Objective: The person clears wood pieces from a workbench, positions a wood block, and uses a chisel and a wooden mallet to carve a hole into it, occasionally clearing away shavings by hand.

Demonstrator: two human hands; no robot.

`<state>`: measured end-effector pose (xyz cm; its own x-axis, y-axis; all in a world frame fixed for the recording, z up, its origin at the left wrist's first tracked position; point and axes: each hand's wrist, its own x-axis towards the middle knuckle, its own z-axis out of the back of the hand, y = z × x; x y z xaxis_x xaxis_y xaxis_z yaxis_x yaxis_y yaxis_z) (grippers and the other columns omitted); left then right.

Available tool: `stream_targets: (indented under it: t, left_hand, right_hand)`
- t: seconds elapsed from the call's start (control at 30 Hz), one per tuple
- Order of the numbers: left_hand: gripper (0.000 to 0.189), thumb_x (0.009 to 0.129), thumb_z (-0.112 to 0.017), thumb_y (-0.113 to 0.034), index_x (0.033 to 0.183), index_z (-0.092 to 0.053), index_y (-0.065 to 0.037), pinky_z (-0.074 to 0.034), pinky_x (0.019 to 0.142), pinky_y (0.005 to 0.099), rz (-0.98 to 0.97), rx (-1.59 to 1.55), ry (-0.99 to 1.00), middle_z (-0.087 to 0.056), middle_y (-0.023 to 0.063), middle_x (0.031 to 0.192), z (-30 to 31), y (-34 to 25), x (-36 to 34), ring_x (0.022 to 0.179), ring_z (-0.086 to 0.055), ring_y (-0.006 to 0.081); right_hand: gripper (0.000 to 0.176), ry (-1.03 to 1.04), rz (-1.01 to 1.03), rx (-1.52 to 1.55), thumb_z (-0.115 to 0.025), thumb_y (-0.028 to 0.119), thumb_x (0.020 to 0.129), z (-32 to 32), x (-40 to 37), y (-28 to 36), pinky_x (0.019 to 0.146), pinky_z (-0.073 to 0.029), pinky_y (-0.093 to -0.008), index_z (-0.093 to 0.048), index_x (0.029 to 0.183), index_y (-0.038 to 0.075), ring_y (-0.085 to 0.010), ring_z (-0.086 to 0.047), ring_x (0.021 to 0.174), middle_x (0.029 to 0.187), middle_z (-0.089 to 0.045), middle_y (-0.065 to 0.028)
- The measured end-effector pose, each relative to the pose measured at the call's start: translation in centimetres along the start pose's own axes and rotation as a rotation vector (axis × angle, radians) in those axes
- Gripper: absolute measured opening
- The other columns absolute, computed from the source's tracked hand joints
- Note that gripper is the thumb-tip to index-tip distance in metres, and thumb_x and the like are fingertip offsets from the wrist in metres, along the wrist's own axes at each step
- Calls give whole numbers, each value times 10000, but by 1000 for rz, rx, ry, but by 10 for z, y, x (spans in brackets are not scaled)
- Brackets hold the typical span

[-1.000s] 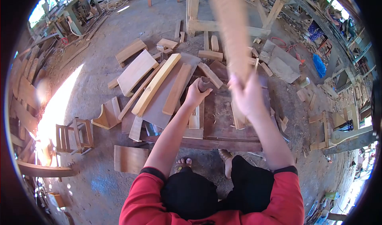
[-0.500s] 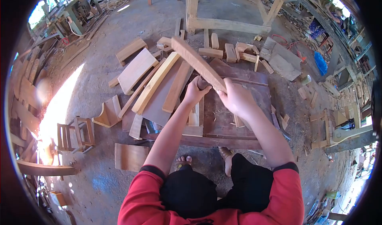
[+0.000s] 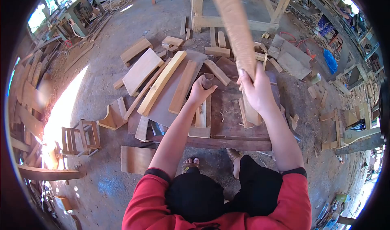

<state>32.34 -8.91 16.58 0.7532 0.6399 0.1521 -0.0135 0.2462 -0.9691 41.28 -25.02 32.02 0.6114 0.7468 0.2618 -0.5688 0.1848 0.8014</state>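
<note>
My right hand (image 3: 257, 89) is closed around a long, slightly curved wooden piece (image 3: 237, 28), tilted upright with its far end toward the top of the view. Part of this piece shows below my hand. To its left, my left hand (image 3: 197, 93) is wrapped round a short dark brown roll (image 3: 208, 78), whose rounded end sticks out above the fingers. A gap separates the roll from the wooden piece. Beneath both hands lies a low brown work surface (image 3: 227, 118). A pale yellow wooden bar (image 3: 162, 82) and a brown wooden bar (image 3: 183, 86) rest left of my left hand.
A wide board (image 3: 142, 71) and several wood blocks lie beyond the work surface. A small slatted wooden frame (image 3: 80, 137) stands at left. A wooden bench frame (image 3: 219, 21) stands ahead. A blue plastic bag (image 3: 330, 61) lies far right.
My right hand has moved right and swung the wooden piece from leaning left to more upright. It has come apart from the roll, which stays in my left hand.
</note>
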Motion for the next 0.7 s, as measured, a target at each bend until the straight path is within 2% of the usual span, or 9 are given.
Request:
stream_targets:
  t: [0.1, 0.13, 0.17, 0.23, 0.37, 0.43, 0.5, 0.67, 0.7]
  left_hand:
    - [327, 720, -709, -97, 1006, -563, -33, -426, 788, 274, -31, -36, 11, -590, 39, 875, 0, 6, 1, 826, -525, 125]
    - [330, 720, -709, -95, 1009, -563, -34, -425, 785, 273, -100, -77, 11, -583, 36, 867, -3, 6, 3, 823, -521, 123]
    - [330, 720, -709, -95, 1009, -563, -34, -425, 785, 273, -106, -78, 10, -583, 36, 867, -3, 9, 4, 823, -521, 123]
    - [339, 717, -713, -101, 1012, -561, -33, -424, 776, 274, -54, -85, 0, -570, 28, 855, -1, 13, 4, 814, -512, 124]
    - [350, 713, -721, -121, 1011, -560, -33, -424, 769, 277, -4, 20, -4, -566, 24, 853, 1, 1, 1, 806, -503, 124]
    - [353, 712, -722, -121, 1013, -560, -33, -424, 774, 278, 3, 26, 7, -571, 26, 861, 0, 4, 2, 809, -506, 124]
    - [355, 712, -723, -122, 1014, -560, -33, -425, 780, 279, 2, 28, 10, -576, 28, 869, 0, 7, 3, 813, -509, 124]
    - [364, 704, -728, -115, 1014, -556, -32, -421, 810, 279, -57, -84, 21, -595, 36, 908, 0, 13, 5, 830, -517, 126]
    - [359, 704, -728, -114, 1009, -556, -33, -420, 809, 278, 10, -14, 21, -595, 34, 904, 2, 9, 3, 828, -515, 124]
  right_hand:
    - [305, 29, -45, 39, -523, 185, 889, -6, -11, -14, 541, -481, -345, -421, 1076, -33, -228, -619, 601, 725, -617, -163]
    - [307, 246, 250, -630, -534, 167, 889, -13, -13, -26, 514, -465, -310, -417, 1080, -43, -164, -594, 570, 703, -608, -132]
    - [307, 241, 254, -633, -534, 167, 889, -8, -10, -35, 514, -465, -310, -417, 1080, -43, -164, -594, 570, 703, -608, -132]
    - [284, 314, -260, -39, -523, 156, 894, 6, -2, -16, 504, -461, -312, -418, 1070, -41, -166, -587, 556, 712, -598, -138]
    - [251, -39, 89, 401, -527, 137, 890, 8, -6, 7, 531, -469, -284, -424, 1043, -34, -145, -573, 567, 719, -588, -90]
    - [270, 14, 27, 254, -528, 168, 892, 0, -13, -10, 576, -483, -299, -432, 1047, -31, -156, -592, 613, 737, -599, -110]
    - [341, 437, -113, -126, -543, 216, 884, -12, -14, -29, 607, -488, -352, -429, 1066, -50, -189, -619, 652, 732, -610, -142]
    - [305, 229, -201, 126, -540, 163, 880, 5, -19, 14, 601, -485, -331, -426, 1082, -35, -195, -620, 659, 730, -610, -126]
    - [268, 128, -17, 200, -535, 138, 881, 5, -14, 12, 597, -483, -322, -422, 1053, -33, -200, -619, 651, 738, -610, -122]
